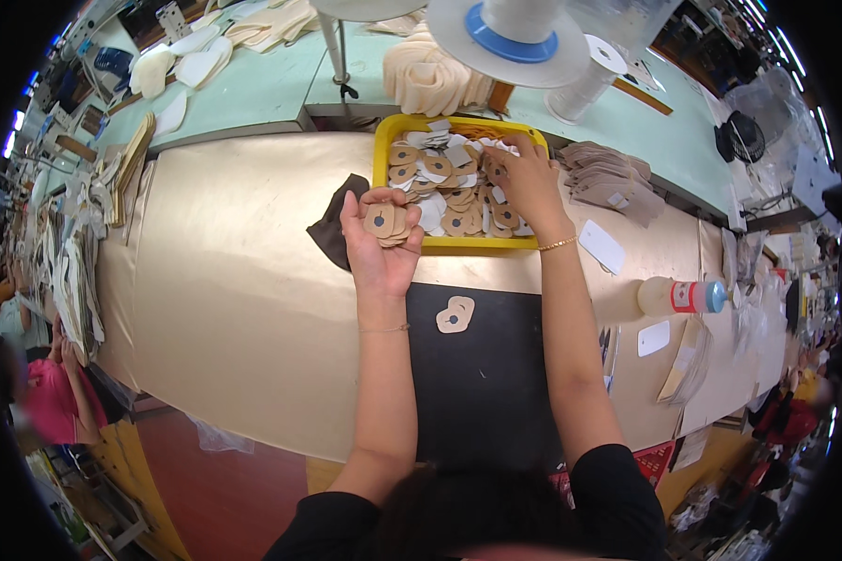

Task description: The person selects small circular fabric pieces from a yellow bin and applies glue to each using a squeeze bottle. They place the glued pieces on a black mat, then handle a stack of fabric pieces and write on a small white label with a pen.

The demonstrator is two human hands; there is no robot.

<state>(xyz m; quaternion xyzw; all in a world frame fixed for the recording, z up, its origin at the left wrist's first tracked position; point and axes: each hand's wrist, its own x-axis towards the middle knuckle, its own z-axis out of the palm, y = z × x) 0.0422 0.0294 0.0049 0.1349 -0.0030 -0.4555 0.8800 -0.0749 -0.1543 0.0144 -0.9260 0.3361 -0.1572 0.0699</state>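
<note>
My left hand (382, 266) is palm up at the near left corner of a yellow plastic basket (380, 154), its fingers curled round a small stack of tan rounded patches (380, 222), the top one with a dark spot. Inside the basket lies a heap of similar tan patches (458, 222) mixed with white pieces. My right hand (526, 178) reaches in at the basket's right side, fingers bent down onto the heap; whatever is between the fingertips is hidden. Nearer me, a loose pair of tan patches (455, 315) rests on a black mat (477, 374).
Left of the basket lies a dark brown scrap (331, 227). Stacked brown pieces (613, 178), a white card (602, 247) and a blue-capped bottle (680, 295) are to the right. Beyond the basket stand thread cones (585, 84) and a cream fabric bundle (426, 73).
</note>
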